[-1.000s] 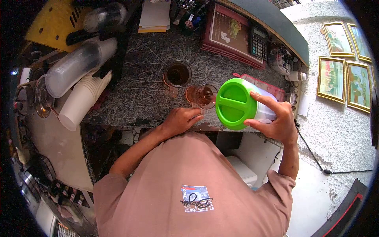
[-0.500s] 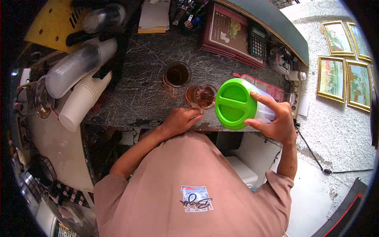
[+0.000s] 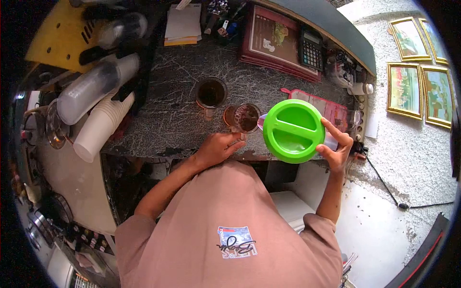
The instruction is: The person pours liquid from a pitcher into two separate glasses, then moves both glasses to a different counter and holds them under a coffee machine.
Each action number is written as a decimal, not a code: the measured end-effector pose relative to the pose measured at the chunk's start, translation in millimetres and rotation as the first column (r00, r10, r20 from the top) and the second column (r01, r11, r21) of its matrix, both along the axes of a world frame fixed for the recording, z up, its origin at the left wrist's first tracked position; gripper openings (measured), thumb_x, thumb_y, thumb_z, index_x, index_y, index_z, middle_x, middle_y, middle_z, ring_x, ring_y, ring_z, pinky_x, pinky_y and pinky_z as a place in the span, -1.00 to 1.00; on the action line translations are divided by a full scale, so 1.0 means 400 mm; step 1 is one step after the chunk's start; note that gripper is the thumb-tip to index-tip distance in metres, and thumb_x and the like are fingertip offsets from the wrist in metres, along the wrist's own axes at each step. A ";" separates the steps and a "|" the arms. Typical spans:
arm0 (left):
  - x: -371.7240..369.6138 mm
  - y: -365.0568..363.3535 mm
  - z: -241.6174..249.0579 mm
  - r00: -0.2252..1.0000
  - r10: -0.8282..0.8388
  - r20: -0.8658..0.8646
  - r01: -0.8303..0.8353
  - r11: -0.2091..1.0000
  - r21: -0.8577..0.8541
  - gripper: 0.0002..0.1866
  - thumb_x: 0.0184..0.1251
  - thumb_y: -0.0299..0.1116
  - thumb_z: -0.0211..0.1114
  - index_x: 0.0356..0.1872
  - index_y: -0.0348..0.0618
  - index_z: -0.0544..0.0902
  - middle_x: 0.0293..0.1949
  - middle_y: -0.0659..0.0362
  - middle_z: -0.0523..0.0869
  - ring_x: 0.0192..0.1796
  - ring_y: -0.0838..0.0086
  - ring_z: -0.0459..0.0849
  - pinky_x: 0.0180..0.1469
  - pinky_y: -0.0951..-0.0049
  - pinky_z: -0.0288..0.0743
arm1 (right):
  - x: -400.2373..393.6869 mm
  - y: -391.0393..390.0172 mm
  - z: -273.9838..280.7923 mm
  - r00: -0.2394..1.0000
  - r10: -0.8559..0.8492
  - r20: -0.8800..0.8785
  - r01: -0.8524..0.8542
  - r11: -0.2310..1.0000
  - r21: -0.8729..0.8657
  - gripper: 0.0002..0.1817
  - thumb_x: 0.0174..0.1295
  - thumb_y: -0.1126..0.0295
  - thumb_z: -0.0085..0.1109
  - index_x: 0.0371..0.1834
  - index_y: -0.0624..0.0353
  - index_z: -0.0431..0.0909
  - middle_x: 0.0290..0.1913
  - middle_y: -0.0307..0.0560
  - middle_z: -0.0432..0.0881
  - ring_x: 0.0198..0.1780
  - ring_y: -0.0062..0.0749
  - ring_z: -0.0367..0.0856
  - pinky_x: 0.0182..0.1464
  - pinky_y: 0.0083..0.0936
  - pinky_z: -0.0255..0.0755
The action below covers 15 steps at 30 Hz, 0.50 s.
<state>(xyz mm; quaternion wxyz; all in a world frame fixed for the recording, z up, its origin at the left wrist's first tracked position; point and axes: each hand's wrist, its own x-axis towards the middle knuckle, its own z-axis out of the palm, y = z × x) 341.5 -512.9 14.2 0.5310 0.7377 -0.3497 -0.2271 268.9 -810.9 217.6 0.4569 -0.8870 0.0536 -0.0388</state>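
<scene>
My right hand (image 3: 336, 151) is wrapped round the handle side of a plastic pitcher with a bright green lid (image 3: 294, 131). Its pale spout (image 3: 261, 122) sits right by the rim of a glass mug (image 3: 246, 118), which has dark reddish-brown liquid and bubbles in it. The fingers of my left hand (image 3: 218, 146) pinch the handle of this mug at the table's near edge. Just beyond it stands a second glass mug (image 3: 211, 92) of dark liquid, touched by neither hand. Most of the pitcher's body is hidden under its lid.
Stacked paper cups (image 3: 98, 132) and clear plastic cups (image 3: 91, 86) lean at the left. Dark red menu books (image 3: 278, 41), a calculator (image 3: 311, 50) and papers (image 3: 184, 24) lie at the back. A pink-edged mat (image 3: 331, 106) is behind the pitcher. Framed pictures (image 3: 405, 89) hang at right.
The pitcher has tipped back toward upright, its lid now facing more toward me, and my right hand has shifted slightly down and left. My left hand stays on the mug handle.
</scene>
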 end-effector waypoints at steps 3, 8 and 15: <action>-0.002 0.001 0.000 0.999 0.028 -0.046 -0.030 0.999 -0.036 -0.67 0.48 -0.14 0.31 0.03 -0.18 0.73 -0.17 -0.07 0.81 -0.18 0.03 0.81 -0.14 0.09 0.66 | -0.079 -0.079 -0.096 0.970 -0.227 0.083 0.196 0.940 0.280 -0.28 0.10 0.16 0.48 0.31 0.34 0.60 -0.08 0.03 0.81 -0.27 -0.58 0.71 -0.06 -0.63 0.52; 0.004 0.004 0.011 0.993 -0.009 -0.120 0.014 0.999 0.041 -0.69 0.50 -0.22 0.32 0.09 -0.18 0.73 -0.08 -0.05 0.83 -0.07 0.16 0.84 0.00 0.21 0.67 | -0.157 -0.144 -0.208 0.754 -0.588 0.292 0.360 0.742 0.565 -0.30 0.42 0.10 0.14 0.47 0.39 0.37 -0.03 -0.06 0.76 -0.65 -0.70 0.39 -0.50 -0.68 0.32; 0.006 0.003 0.017 0.995 -0.015 -0.101 0.017 1.000 0.023 -0.70 0.52 -0.22 0.31 0.09 -0.18 0.73 -0.05 0.00 0.83 -0.07 0.21 0.85 -0.02 0.25 0.67 | -0.154 -0.169 -0.236 0.367 -0.903 0.223 0.344 0.355 0.869 -0.46 0.47 0.19 0.10 0.44 0.21 0.46 -0.42 -0.24 0.54 -0.68 -0.71 -0.02 -0.60 -0.62 -0.14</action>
